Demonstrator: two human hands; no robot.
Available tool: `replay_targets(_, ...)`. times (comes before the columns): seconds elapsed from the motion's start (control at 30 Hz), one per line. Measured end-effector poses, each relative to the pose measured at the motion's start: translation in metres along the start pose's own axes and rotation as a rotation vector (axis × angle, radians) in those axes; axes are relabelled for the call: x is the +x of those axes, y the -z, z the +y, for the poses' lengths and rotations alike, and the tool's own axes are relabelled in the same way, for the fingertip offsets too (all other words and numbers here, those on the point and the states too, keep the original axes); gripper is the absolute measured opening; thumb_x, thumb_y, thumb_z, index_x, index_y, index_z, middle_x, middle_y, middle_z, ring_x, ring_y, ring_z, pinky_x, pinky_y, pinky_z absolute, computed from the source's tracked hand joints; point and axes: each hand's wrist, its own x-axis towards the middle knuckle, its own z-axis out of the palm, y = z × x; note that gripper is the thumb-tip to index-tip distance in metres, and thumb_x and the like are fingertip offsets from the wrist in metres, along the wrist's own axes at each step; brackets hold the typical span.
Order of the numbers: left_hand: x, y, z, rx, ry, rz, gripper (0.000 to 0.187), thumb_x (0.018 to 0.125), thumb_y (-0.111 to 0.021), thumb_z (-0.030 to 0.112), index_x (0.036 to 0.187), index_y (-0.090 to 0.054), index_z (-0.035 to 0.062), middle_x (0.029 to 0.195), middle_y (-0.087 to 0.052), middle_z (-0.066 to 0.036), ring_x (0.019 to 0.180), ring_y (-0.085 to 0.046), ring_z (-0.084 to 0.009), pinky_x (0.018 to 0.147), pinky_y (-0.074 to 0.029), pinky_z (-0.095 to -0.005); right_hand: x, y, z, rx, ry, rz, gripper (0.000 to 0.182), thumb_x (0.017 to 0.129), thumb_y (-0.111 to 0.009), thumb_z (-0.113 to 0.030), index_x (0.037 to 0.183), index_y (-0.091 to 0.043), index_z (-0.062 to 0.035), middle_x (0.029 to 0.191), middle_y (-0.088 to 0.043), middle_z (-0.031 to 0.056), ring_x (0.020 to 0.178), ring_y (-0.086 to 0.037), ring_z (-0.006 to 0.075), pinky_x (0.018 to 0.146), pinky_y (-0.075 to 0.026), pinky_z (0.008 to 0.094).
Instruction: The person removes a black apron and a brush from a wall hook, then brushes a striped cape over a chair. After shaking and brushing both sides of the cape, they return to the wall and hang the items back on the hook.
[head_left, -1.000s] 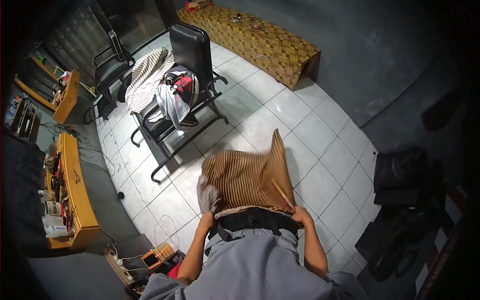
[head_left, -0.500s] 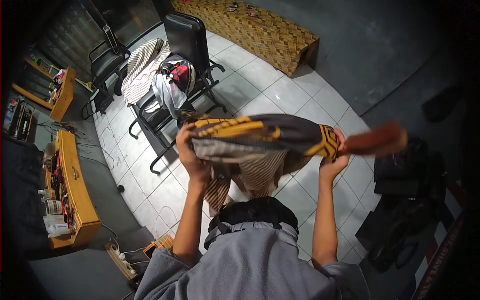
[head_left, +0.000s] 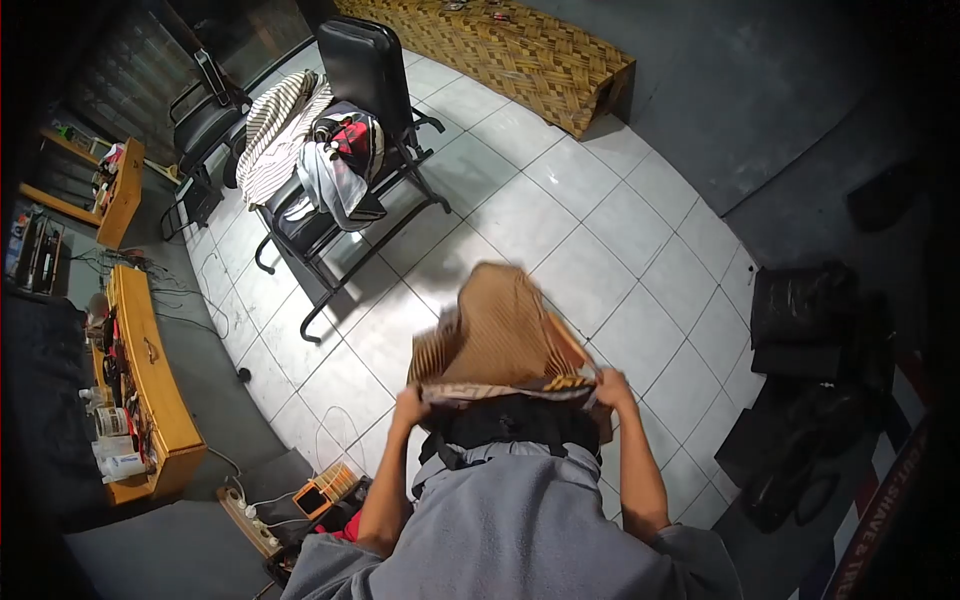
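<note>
A brown striped garment point(head_left: 500, 330) with dark and yellow patterned parts hangs spread out in front of my waist. My left hand point(head_left: 410, 406) grips its near edge at the left. At the right end of that same edge, my right hand point(head_left: 612, 388) is closed on the cloth. Between the two hands the edge is pulled nearly straight, close to my body. The far part billows out over the floor and is slightly blurred. Its exact cut cannot be made out.
Clothes point(head_left: 335, 165) lie heaped on a black chair point(head_left: 365, 75) ahead to the left. A woven bench point(head_left: 510, 60) stands at the back. Wooden shelves point(head_left: 155, 370) with bottles line the left wall. Black bags point(head_left: 805, 310) sit at the right. White tiles point(head_left: 560, 210) cover the floor.
Both hands have come down and closer to my waist, bringing the garment with them. It was stretched sideways with a brown end swinging right; now it opens out ahead of me.
</note>
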Motion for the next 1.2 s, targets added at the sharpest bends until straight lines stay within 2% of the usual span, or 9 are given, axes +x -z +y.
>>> replay_targets(0.33, 0.006, 0.201, 0.239, -0.323, -0.737, 0.989, 0.040, 0.069, -0.065, 0.006, 0.103, -0.045, 0.0013, 0.112, -0.050, -0.017, 0.107, -0.049, -0.0260, 0.092, -0.038, -0.0345, -0.038, 0.158, -0.151, 0.970, 0.820, 1.064, 0.025, 0.073, -0.036, 0.013, 0.093, -0.045, 0.0004, 0.108, -0.052, 0.0203, 0.101, -0.053, 0.0246, 0.090, -0.043, 0.0343)
replay_targets(0.43, 0.019, 0.158, 0.210, -0.321, -0.812, 1.086, 0.036, 0.070, -0.064, 0.007, 0.102, -0.048, 0.0022, 0.118, -0.049, -0.018, 0.109, -0.048, -0.0339, 0.089, -0.041, -0.0380, -0.049, 0.139, -0.147, 1.807, 0.704, 0.633, 0.036, 0.082, -0.043, -0.002, 0.116, -0.046, 0.0076, 0.105, -0.057, 0.0135, 0.096, -0.056, 0.0211, 0.085, -0.045, 0.0324)
replay_targets(0.47, 0.018, 0.138, 0.192, -0.277, -0.747, 0.902, 0.038, 0.071, -0.060, 0.001, 0.106, -0.047, 0.0020, 0.115, -0.050, -0.021, 0.107, -0.049, -0.0339, 0.090, -0.040, -0.0372, -0.011, 0.091, -0.095, 1.009, 0.615, 1.027, 0.028, 0.081, -0.047, -0.002, 0.107, -0.052, 0.0060, 0.097, -0.059, 0.0118, 0.088, -0.058, 0.0198, 0.078, -0.047, 0.0329)
replay_targets(0.53, 0.020, 0.070, 0.110, -0.082, -0.308, 0.344, 0.040, 0.072, -0.052, -0.001, 0.111, -0.045, -0.0004, 0.108, -0.051, -0.029, 0.104, -0.050, -0.0391, 0.086, -0.043, -0.0388, -0.034, 0.065, -0.080, 0.234, 0.344, 0.654, 0.020, 0.074, -0.046, 0.006, 0.093, -0.051, 0.0027, 0.081, -0.058, 0.0237, 0.079, -0.058, 0.0376, 0.068, -0.047, 0.0400)
replay_targets(0.6, 0.014, 0.030, 0.049, 0.319, 0.008, -0.472, 0.036, 0.067, -0.057, 0.006, 0.102, -0.055, -0.0015, 0.093, -0.058, -0.027, 0.093, -0.055, -0.0417, 0.079, -0.045, -0.0455, -0.036, 0.027, -0.049, 0.084, 0.251, 0.229, 0.024, 0.070, -0.047, 0.001, 0.093, -0.053, -0.0004, 0.088, -0.058, 0.0255, 0.087, -0.054, 0.0424, 0.073, -0.045, 0.0452)
replay_targets(0.67, -0.027, 0.039, 0.044, 0.275, -0.016, -0.550, 0.038, 0.065, -0.060, 0.011, 0.100, -0.057, 0.0003, 0.090, -0.060, -0.026, 0.090, -0.057, -0.0393, 0.077, -0.046, -0.0441, -0.047, 0.006, -0.026, -0.032, 0.203, 0.036, 0.025, 0.069, -0.048, -0.001, 0.094, -0.054, -0.0016, 0.090, -0.058, 0.0249, 0.089, -0.054, 0.0420, 0.075, -0.044, 0.0467)
replay_targets(0.77, -0.052, 0.056, 0.050, 0.044, 0.024, -0.321, 0.047, 0.061, -0.064, 0.016, 0.106, -0.057, 0.0057, 0.090, -0.061, -0.023, 0.089, -0.058, -0.0365, 0.075, -0.047, -0.0412, -0.067, -0.004, -0.008, -0.094, 0.151, -0.116, 0.021, 0.067, -0.051, -0.004, 0.086, -0.057, 0.0000, 0.084, -0.057, 0.0253, 0.081, -0.055, 0.0421, 0.069, -0.044, 0.0446)
replay_targets(1.0, -0.009, 0.111, 0.113, -0.210, -0.280, 0.497, 0.021, 0.063, -0.055, -0.002, 0.084, -0.050, -0.0025, 0.076, -0.053, -0.017, 0.070, -0.054, -0.0292, 0.066, -0.043, -0.0306, -0.064, 0.073, -0.068, 0.097, 0.066, 0.649, 0.015, 0.071, -0.053, -0.001, 0.085, -0.049, -0.0008, 0.081, -0.055, 0.0195, 0.081, -0.052, 0.0408, 0.068, -0.039, 0.0459)
replay_targets(1.2, -0.026, 0.168, 0.170, -0.211, -0.485, 0.643, 0.022, 0.069, -0.060, -0.001, 0.088, -0.049, -0.0032, 0.079, -0.048, -0.006, 0.074, -0.048, -0.0114, 0.069, -0.041, -0.0216, -0.072, 0.108, -0.075, 0.089, 0.178, 1.269, 0.024, 0.069, -0.053, 0.006, 0.093, -0.047, 0.0051, 0.094, -0.049, 0.0176, 0.087, -0.048, 0.0363, 0.076, -0.038, 0.0408)
